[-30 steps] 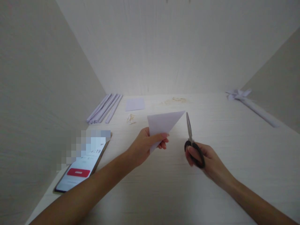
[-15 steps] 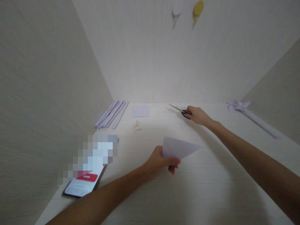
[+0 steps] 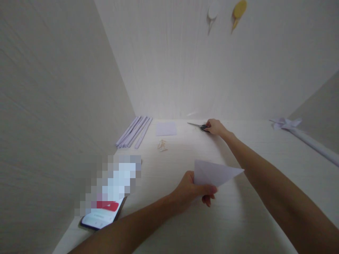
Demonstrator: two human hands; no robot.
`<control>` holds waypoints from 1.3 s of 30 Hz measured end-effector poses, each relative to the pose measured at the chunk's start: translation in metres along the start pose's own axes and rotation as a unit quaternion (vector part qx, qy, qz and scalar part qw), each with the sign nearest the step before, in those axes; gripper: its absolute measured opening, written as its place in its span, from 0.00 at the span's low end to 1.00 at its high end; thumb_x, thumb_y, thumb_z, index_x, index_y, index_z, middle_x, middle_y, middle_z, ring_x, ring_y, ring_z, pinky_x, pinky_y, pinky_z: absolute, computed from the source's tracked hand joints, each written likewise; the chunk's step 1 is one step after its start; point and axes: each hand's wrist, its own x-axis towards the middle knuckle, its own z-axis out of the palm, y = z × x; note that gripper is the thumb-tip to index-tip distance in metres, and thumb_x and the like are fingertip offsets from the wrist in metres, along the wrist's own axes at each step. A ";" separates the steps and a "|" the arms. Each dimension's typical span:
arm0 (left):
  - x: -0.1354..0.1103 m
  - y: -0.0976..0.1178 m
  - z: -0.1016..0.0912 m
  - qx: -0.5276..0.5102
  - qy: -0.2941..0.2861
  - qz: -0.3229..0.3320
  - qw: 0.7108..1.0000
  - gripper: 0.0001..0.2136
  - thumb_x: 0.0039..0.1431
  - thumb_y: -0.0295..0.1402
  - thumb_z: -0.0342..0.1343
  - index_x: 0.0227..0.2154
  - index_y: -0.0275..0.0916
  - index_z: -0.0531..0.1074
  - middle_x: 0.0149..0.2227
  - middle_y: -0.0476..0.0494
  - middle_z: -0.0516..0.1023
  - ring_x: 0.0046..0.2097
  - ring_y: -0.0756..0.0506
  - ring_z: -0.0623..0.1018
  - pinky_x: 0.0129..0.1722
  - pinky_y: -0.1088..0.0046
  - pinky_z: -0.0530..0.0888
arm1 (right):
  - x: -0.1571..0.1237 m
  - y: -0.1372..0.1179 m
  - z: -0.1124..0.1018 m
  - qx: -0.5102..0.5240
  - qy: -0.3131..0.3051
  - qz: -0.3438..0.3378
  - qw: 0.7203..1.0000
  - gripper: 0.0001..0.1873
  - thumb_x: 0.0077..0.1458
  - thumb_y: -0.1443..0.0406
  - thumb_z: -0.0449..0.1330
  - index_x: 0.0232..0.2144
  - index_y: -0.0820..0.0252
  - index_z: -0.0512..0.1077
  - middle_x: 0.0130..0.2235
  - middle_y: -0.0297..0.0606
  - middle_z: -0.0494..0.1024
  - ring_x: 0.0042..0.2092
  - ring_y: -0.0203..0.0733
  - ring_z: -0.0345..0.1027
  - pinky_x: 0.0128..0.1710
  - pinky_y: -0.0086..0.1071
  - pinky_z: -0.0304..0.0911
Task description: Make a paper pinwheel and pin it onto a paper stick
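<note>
My left hand (image 3: 192,190) is closed on a folded white paper triangle (image 3: 215,173), held just above the pale table (image 3: 185,225) near its middle. My right arm stretches to the back of the table, where my right hand (image 3: 215,127) rests on the black handles of a pair of scissors (image 3: 197,125). The scissors lie flat with their blades pointing left. The fingers curl over the handles.
A bundle of rolled white paper sticks (image 3: 134,131) lies at the back left, with a small white paper sheet (image 3: 166,128) and a few pale scraps (image 3: 162,145) beside it. A phone (image 3: 104,215) lies front left. A paper pinwheel (image 3: 299,132) lies at the right. Two hooks (image 3: 225,12) hang on the back wall.
My right hand carried the scissors from beside the paper to the back of the table and laid them flat. My left hand with the triangle came nearer and lower in view.
</note>
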 end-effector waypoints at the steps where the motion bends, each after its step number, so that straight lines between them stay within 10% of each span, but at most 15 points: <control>1: 0.000 0.001 0.001 0.000 0.002 -0.004 1.000 0.09 0.35 0.32 0.61 0.15 0.31 0.68 0.14 0.50 0.69 0.14 0.56 0.66 0.14 0.80 0.61 | 0.001 0.000 0.000 0.000 -0.004 0.002 1.000 0.14 0.48 0.63 0.58 0.37 0.66 0.70 0.40 0.47 0.74 0.41 0.45 0.67 0.34 0.29 0.60; 13: 0.002 0.003 0.003 0.006 0.006 -0.003 1.000 0.09 0.36 0.32 0.60 0.14 0.31 0.67 0.14 0.51 0.69 0.14 0.56 0.66 0.14 0.80 0.61 | -0.003 -0.007 -0.001 -0.002 -0.056 0.015 0.998 0.15 0.55 0.63 0.52 0.45 0.62 0.64 0.46 0.41 0.67 0.42 0.41 0.65 0.40 0.40 0.63; 27: 0.006 -0.001 0.002 -0.007 0.048 0.023 0.999 0.08 0.36 0.30 0.60 0.16 0.31 0.67 0.14 0.51 0.68 0.14 0.56 0.65 0.15 0.79 0.61 | -0.009 -0.005 0.010 0.101 0.053 0.013 0.993 0.13 0.54 0.64 0.53 0.41 0.64 0.66 0.44 0.43 0.69 0.42 0.42 0.65 0.41 0.39 0.62; 39: 0.004 0.008 0.002 -0.013 0.131 0.050 0.990 0.10 0.34 0.32 0.60 0.15 0.31 0.66 0.14 0.50 0.68 0.14 0.56 0.65 0.15 0.79 0.62 | -0.069 -0.020 -0.003 0.407 0.157 0.009 0.900 0.12 0.48 0.64 0.52 0.33 0.66 0.67 0.31 0.41 0.71 0.27 0.36 0.63 0.28 0.31 0.60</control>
